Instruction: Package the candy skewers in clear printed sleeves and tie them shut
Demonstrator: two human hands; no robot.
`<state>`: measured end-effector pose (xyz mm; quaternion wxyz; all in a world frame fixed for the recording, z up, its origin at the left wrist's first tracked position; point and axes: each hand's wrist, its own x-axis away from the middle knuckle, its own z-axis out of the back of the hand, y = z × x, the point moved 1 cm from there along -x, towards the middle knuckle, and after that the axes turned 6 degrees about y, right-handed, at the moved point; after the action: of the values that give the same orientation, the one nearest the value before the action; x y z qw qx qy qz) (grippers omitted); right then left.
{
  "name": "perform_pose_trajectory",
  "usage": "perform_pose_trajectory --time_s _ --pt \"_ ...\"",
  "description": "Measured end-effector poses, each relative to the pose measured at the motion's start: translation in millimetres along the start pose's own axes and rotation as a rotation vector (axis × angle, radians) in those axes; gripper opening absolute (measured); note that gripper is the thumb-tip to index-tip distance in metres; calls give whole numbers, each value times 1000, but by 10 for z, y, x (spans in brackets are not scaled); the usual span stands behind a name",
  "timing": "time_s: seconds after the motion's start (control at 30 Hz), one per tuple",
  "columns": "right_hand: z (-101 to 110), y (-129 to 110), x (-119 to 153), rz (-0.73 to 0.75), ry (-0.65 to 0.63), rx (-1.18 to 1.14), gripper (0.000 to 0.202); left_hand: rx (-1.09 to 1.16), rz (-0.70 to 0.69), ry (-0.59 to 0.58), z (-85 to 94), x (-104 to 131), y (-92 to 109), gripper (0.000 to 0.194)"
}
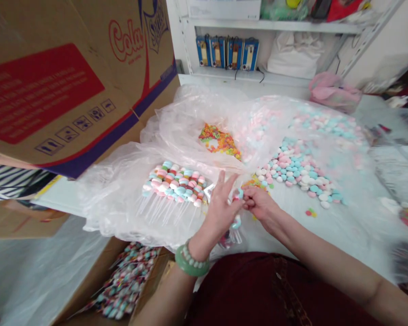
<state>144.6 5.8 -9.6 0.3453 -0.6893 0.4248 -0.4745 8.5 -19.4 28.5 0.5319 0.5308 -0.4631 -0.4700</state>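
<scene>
Over the counter (353, 226), the left hand (221, 208) and right hand (260, 203) are meeting, both pinching a candy stick (237, 195) just beside the sticks (175, 183) lying on plastic, near loose candies (295, 170).

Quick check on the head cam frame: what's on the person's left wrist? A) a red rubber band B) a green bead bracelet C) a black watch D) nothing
B: a green bead bracelet circles the wrist just below the left hand, which meets the right hand over a small candy piece in front of the row of finished candy sticks.
</scene>
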Motion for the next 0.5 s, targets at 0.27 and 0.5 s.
perform_pose_trajectory --time_s 0.27,0.5 --pt "-105 -71 266 -266 -286 -354 36 391 621 -391 435 166 -428 37" --pt "-11 4 377 -510 -297 -304 27 447 490 -29 763 107 -345 35"
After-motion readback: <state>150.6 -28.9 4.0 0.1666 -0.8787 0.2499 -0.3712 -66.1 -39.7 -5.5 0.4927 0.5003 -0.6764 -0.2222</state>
